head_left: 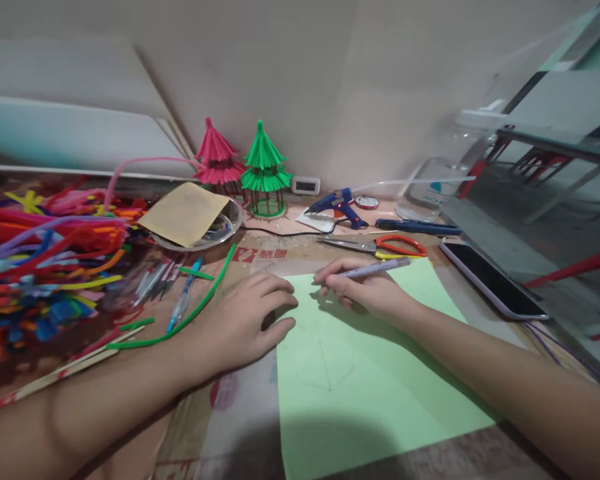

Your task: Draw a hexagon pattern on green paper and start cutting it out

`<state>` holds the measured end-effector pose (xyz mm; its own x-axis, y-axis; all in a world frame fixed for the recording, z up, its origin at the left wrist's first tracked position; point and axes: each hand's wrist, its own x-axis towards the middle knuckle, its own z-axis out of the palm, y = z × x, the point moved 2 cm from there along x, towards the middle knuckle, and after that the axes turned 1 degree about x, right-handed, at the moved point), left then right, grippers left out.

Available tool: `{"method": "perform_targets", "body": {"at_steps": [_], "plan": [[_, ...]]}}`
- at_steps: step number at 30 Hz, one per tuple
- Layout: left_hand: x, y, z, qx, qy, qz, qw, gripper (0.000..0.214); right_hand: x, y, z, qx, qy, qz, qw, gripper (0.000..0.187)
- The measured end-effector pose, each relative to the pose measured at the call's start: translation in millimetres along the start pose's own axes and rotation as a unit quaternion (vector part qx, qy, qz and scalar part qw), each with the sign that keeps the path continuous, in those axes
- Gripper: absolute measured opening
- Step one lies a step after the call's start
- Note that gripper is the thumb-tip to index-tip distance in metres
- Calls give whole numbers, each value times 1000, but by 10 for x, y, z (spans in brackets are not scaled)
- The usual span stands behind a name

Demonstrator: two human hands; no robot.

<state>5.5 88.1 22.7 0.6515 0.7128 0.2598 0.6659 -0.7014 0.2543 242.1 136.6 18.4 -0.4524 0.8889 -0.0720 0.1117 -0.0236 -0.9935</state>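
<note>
Cardboard [240, 407]: covers the table top, printed in red, under everything listed.

Pipe cleaners [45, 260]: a mixed-colour heap at far left, well apart from both hands.

Paper [370, 373]: a pale green sheet, flat on the cardboard in front of the person, with faint pencil-like lines near its middle.

Left hand [240, 323]: palm down, fingers loosely spread, holding nothing. It rests on the cardboard, with its fingertips at the paper's upper left edge.

Right hand [365, 290]: closed around a pen [365, 271], resting on the upper part of the paper. The pen is lilac and lies nearly level, tip pointing left and at or just above the sheet; contact cannot be told.

Bottle [440, 180]: clear plastic, at the back right near the wall.

Phone [490, 280]: dark screen up, right of the paper.

Bowl [230, 227]: shallow and clear, behind the left hand, half covered by a brown sheet [185, 213].

Models: one green [265, 170] and one pink [217, 157], tiered roofs, side by side against the wall.

Green stem [200, 307]: a long curved pipe cleaner, just left of the left hand.

Scissors [375, 247]: red and yellow handles, shut, just beyond the right hand.

Glue gun [337, 203]: blue, behind the scissors, nozzle left.

Knife [417, 227]: blue, right of the glue gun.

Spare pens [160, 280]: a small cluster between the heap and the green stem.
</note>
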Motion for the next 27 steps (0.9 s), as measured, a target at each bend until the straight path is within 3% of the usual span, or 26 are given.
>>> {"method": "perform_targets", "body": {"at_steps": [7,13,27], "plan": [[-4,-67,54,-27,4,11,1000,20,-35,46,82,-78,4,-33,996,10],[-9,-44,59,-25,-3,13,1000,19,-76,-1,141,-156,8,-67,985,15],[-8,-71,93,-25,-6,11,1000,21,-55,-25,162,-194,4,-84,977,13]]}}
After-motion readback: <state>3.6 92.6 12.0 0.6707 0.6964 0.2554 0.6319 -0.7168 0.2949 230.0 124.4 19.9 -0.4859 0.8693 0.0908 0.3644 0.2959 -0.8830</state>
